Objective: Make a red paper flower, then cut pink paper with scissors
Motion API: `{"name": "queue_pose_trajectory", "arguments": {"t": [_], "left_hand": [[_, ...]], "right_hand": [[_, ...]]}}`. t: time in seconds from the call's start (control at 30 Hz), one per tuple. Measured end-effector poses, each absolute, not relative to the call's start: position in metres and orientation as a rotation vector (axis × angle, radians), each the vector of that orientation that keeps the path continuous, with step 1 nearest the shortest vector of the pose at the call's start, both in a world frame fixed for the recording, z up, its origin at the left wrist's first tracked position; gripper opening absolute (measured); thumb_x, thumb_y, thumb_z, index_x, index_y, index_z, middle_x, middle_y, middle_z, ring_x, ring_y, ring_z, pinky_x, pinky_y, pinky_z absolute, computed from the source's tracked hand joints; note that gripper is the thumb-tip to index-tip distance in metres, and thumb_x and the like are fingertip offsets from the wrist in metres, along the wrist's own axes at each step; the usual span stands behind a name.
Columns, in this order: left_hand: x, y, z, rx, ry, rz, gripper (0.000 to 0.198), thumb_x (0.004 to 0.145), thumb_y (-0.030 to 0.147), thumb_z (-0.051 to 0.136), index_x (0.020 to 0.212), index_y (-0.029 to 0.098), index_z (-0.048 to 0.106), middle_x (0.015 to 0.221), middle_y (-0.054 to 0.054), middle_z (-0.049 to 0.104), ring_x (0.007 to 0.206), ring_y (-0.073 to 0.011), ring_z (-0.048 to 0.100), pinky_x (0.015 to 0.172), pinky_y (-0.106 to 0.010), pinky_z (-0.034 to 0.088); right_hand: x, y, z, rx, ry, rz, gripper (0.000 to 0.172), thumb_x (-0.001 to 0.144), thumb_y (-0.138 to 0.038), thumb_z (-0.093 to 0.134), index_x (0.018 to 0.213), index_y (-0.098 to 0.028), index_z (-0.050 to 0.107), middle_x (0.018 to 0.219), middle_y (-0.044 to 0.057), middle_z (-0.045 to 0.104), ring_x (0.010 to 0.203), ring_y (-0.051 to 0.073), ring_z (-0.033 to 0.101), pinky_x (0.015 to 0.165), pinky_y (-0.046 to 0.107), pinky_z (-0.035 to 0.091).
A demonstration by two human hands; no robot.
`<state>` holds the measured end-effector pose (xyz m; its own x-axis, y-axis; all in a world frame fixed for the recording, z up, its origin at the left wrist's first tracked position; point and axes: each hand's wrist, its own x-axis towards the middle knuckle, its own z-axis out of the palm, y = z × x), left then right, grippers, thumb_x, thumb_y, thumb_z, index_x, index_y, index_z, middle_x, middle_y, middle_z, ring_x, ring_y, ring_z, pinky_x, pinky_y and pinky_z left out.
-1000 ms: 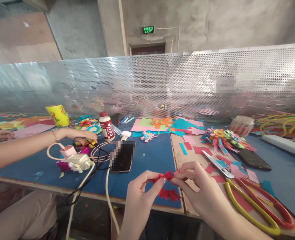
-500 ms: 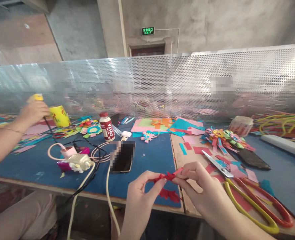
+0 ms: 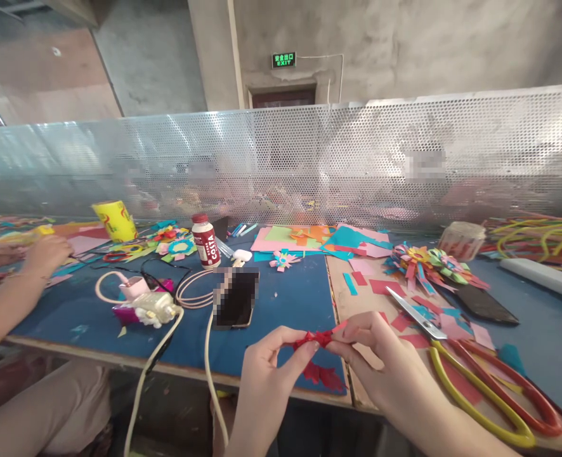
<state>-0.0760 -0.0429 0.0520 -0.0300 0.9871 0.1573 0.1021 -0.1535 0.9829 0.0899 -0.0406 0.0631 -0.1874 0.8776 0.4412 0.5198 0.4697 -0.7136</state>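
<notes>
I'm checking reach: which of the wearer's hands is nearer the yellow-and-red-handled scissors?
Right. The right hand is just left of the scissors; the left hand is farther left, pinching red paper.

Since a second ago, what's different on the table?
A neighbour's hand lifted a yellow thing from near the pink charger and carried it left, up and then down. The wearer's left hand and right hand still pinch the red paper; the scissors and bottle stayed put.
</notes>
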Motion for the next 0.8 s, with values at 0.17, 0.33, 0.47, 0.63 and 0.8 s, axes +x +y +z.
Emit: {"name": "queue_pose_trajectory", "arguments": {"t": [0.17, 0.33, 0.47, 0.63, 0.8], "left_hand": [[-0.074, -0.043, 0.051, 1.32, 1.199, 1.338, 0.014, 0.073, 0.031, 0.066, 0.07, 0.018, 0.067, 0.074, -0.002, 0.067, 0.078, -0.0174, 0.058, 0.072, -0.023, 0.045], [-0.072, -0.044, 0.052, 1.279, 1.194, 1.374, 0.013, 0.071, 0.03, 0.068, 0.068, 0.017, 0.067, 0.071, -0.002, 0.066, 0.076, -0.0172, 0.058, 0.071, -0.023, 0.044], [-0.068, -0.046, 0.052, 1.24, 1.203, 1.419, 0.014, 0.069, 0.03, 0.069, 0.067, 0.016, 0.067, 0.069, -0.002, 0.066, 0.073, -0.0174, 0.057, 0.07, -0.024, 0.044], [-0.07, -0.046, 0.051, 1.254, 1.168, 1.428, 0.013, 0.07, 0.029, 0.068, 0.069, 0.016, 0.067, 0.071, -0.003, 0.067, 0.075, -0.0172, 0.059, 0.071, -0.023, 0.046], [-0.074, -0.046, 0.051, 1.274, 1.108, 1.474, 0.027, 0.068, 0.023, 0.071, 0.095, 0.021, 0.065, 0.08, -0.001, 0.066, 0.082, -0.0149, 0.061, 0.08, -0.023, 0.047]], "right_hand": [[0.086, -0.038, 0.057, -1.11, -1.766, 0.448, 0.013, 0.084, -0.029, 0.054, 0.081, -0.025, 0.042, 0.076, -0.002, 0.064, 0.066, 0.013, 0.067, 0.055, 0.019, 0.049], [0.083, -0.037, 0.052, -1.089, -1.724, 0.433, 0.014, 0.086, -0.033, 0.052, 0.08, -0.026, 0.042, 0.075, -0.003, 0.065, 0.067, 0.012, 0.068, 0.057, 0.019, 0.051], [0.083, -0.04, 0.051, -1.076, -1.709, 0.38, 0.015, 0.085, -0.035, 0.054, 0.08, -0.026, 0.043, 0.072, -0.004, 0.067, 0.066, 0.012, 0.069, 0.055, 0.017, 0.051], [0.082, -0.043, 0.053, -1.01, -1.728, 0.358, 0.014, 0.085, -0.028, 0.056, 0.083, -0.026, 0.043, 0.072, -0.006, 0.067, 0.067, 0.01, 0.069, 0.056, 0.013, 0.051], [0.084, -0.046, 0.052, -0.852, -1.787, 0.292, 0.012, 0.086, -0.021, 0.053, 0.087, -0.025, 0.041, 0.073, -0.005, 0.066, 0.065, 0.009, 0.068, 0.056, 0.013, 0.052]]}}
